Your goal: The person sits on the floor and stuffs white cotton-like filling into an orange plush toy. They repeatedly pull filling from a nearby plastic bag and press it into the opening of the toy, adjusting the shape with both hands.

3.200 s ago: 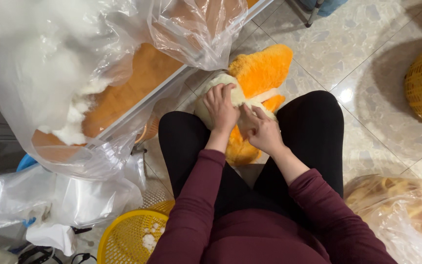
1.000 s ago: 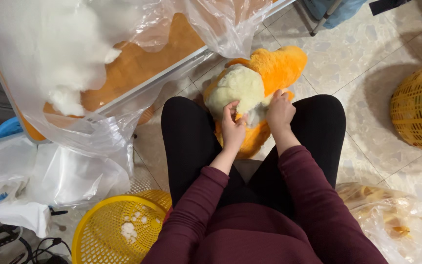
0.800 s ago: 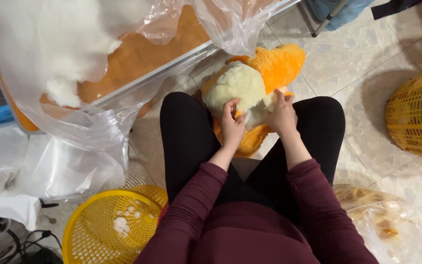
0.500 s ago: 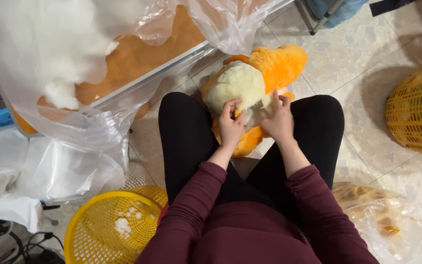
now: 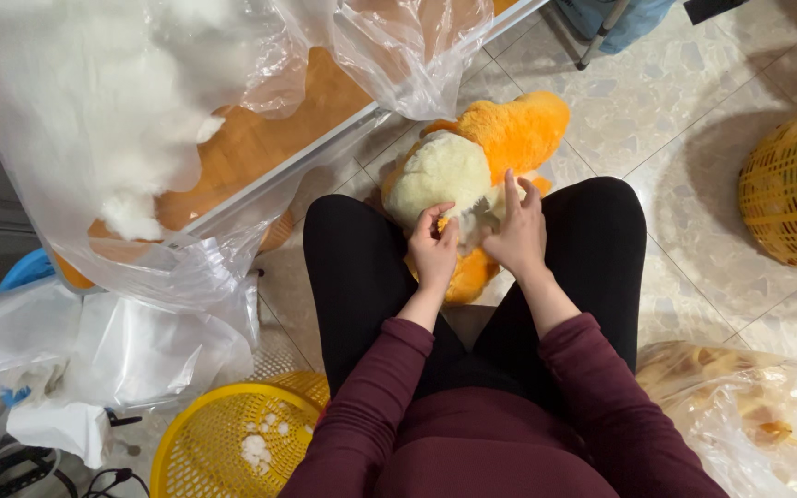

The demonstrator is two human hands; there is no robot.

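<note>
- A person in a maroon long-sleeved top (image 5: 472,443) and black trousers (image 5: 352,267) sits over a pale tiled floor (image 5: 684,138), knees apart, seen from a head-worn camera looking down.
- Near left, a round yellow mesh basket (image 5: 200,443) sits on the floor with a few tufts of white stuffing inside; a second yellow basket (image 5: 791,189) stands at the right edge, well apart from the knees.
- Near right, a clear plastic bag (image 5: 740,406) with orange-brown contents lies beside the person's right leg.
- Between the knees rests an orange and cream plush toy (image 5: 472,166), its cream side turned up and its orange part pointing away from the person.
- The left hand (image 5: 434,249) pinches the cream fabric, thumb and fingers closed narrowly on the toy's surface close to the right hand.
- The right hand (image 5: 517,231) lies on the toy just beside the left, fingers fairly straight and pressed against the plush, holding the toy steady; the two hands almost touch at a small grey-white patch in the fabric.
- Farther left, crumpled clear plastic sheeting (image 5: 131,341) lies piled on the floor.
- At the far left, a big clear bag of white fibre stuffing (image 5: 122,111) hangs over a metal-edged wooden table (image 5: 260,148), above the toy.
</note>
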